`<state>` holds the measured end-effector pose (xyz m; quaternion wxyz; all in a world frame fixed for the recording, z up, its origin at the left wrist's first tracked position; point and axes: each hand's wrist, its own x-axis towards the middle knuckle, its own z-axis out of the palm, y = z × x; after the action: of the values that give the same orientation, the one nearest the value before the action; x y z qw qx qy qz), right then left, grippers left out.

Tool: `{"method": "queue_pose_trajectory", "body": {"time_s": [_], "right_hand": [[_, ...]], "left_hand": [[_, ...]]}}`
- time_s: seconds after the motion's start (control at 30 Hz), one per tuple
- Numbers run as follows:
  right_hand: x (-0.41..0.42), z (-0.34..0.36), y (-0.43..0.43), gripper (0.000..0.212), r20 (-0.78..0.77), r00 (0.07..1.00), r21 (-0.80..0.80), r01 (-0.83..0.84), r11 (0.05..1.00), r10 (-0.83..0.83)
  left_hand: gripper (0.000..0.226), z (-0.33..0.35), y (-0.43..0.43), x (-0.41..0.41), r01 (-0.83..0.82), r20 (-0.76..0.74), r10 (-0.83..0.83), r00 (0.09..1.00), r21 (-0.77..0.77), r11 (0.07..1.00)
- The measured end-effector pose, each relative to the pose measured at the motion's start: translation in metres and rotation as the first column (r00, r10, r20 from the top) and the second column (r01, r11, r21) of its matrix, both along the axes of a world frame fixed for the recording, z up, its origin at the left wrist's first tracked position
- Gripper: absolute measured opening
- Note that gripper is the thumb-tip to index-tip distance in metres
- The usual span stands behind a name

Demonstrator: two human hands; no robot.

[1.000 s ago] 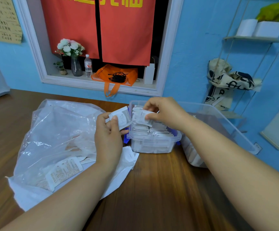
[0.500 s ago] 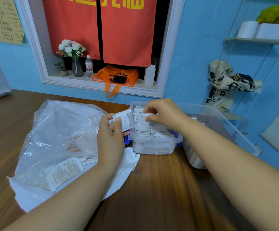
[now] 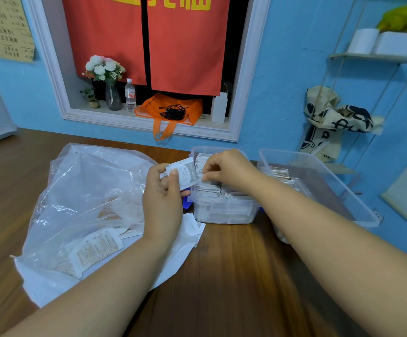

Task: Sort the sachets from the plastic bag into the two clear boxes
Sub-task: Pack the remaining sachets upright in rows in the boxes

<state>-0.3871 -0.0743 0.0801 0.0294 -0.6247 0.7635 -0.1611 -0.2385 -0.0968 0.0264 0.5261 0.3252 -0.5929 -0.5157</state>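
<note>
A crumpled clear plastic bag (image 3: 80, 190) lies on the wooden table at the left, with a few sachets (image 3: 95, 249) still inside it. My left hand (image 3: 162, 200) pinches a white sachet (image 3: 185, 172) and holds it up beside the small clear box (image 3: 224, 212). That box is packed with upright sachets. My right hand (image 3: 229, 170) hovers over the box's left end, its fingertips pinching a sachet among the packed ones. A larger clear box (image 3: 343, 190) stands to the right and holds some sachets (image 3: 280, 172) at its left side.
The brown wooden table (image 3: 222, 276) runs to a blue wall. A window ledge behind holds a flower vase (image 3: 112, 93), a water bottle (image 3: 130, 94) and an orange bag (image 3: 171, 110). A patterned cloth bag (image 3: 331, 120) hangs on the wall at right.
My right hand has shifted slightly left over the small box, lowering its sachet among the packed ones. My left hand has kept its sachet raised and drifted a little toward the box.
</note>
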Motion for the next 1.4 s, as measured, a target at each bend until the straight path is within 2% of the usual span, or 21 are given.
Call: {"method": "queue_pose_trajectory", "body": {"time_s": [0.17, 0.33, 0.43, 0.53, 0.6, 0.67, 0.7, 0.8, 0.9, 1.03, 1.2, 1.4], "right_hand": [[-0.007, 0.006, 0.001, 0.013, 0.099, 0.995, 0.028, -0.023, 0.999, 0.020], [-0.008, -0.005, -0.008, 0.012, 0.071, 0.997, 0.070, -0.035, 0.997, 0.030], [-0.011, -0.005, -0.008, 0.011, 0.116, 0.993, 0.078, -0.025, 0.997, 0.016], [-0.011, 0.000, -0.003, 0.020, 0.228, 0.974, 0.012, 0.017, 1.000, -0.019], [-0.006, 0.007, 0.004, 0.025, 0.386, 0.922, -0.066, 0.040, 0.997, -0.012], [0.000, 0.012, 0.010, 0.018, 0.545, 0.836, -0.109, -0.007, 0.994, 0.066], [0.003, 0.014, 0.013, 0.011, 0.570, 0.815, -0.118, -0.049, 0.992, 0.108], [0.009, 0.016, 0.018, 0.017, 0.513, 0.834, -0.157, -0.140, 0.978, 0.202], [0.010, 0.018, 0.018, 0.020, 0.460, 0.863, -0.197, -0.133, 0.971, 0.211], [-0.007, 0.022, 0.022, 0.024, 0.414, 0.902, -0.208, -0.036, 0.977, 0.122], [-0.017, 0.016, 0.025, 0.017, 0.305, 0.952, -0.108, 0.024, 0.994, 0.011], [-0.005, 0.006, 0.016, 0.012, 0.145, 0.989, -0.085, 0.012, 0.996, 0.001]], "left_hand": [[0.017, 0.000, 0.000, 0.000, 0.012, -0.005, -0.012, 1.000, -0.012, 1.000], [0.017, -0.001, 0.000, 0.000, 0.013, -0.002, -0.013, 1.000, -0.012, 1.000], [0.018, 0.000, 0.001, 0.001, 0.018, -0.005, -0.018, 1.000, -0.016, 1.000], [0.017, 0.001, 0.001, 0.001, 0.029, -0.010, -0.029, 1.000, -0.029, 0.999], [0.016, 0.002, 0.001, 0.002, 0.040, -0.025, -0.041, 0.999, -0.038, 0.998], [0.014, 0.002, 0.001, 0.002, 0.053, -0.035, -0.054, 0.998, -0.049, 0.997], [0.013, 0.002, 0.001, 0.003, 0.057, -0.038, -0.059, 0.998, -0.054, 0.997], [0.013, 0.001, 0.001, 0.003, 0.071, -0.041, -0.074, 0.996, -0.063, 0.995], [0.012, -0.002, -0.001, 0.001, 0.080, 0.012, -0.079, 0.997, -0.063, 0.995], [0.010, -0.006, -0.006, -0.003, 0.075, 0.105, -0.071, 0.992, -0.041, 0.996], [0.021, -0.007, -0.007, -0.003, 0.154, 0.256, -0.149, 0.955, 0.000, 0.988], [0.024, -0.006, -0.006, -0.002, 0.185, 0.279, -0.172, 0.945, -0.020, 0.982]]}}
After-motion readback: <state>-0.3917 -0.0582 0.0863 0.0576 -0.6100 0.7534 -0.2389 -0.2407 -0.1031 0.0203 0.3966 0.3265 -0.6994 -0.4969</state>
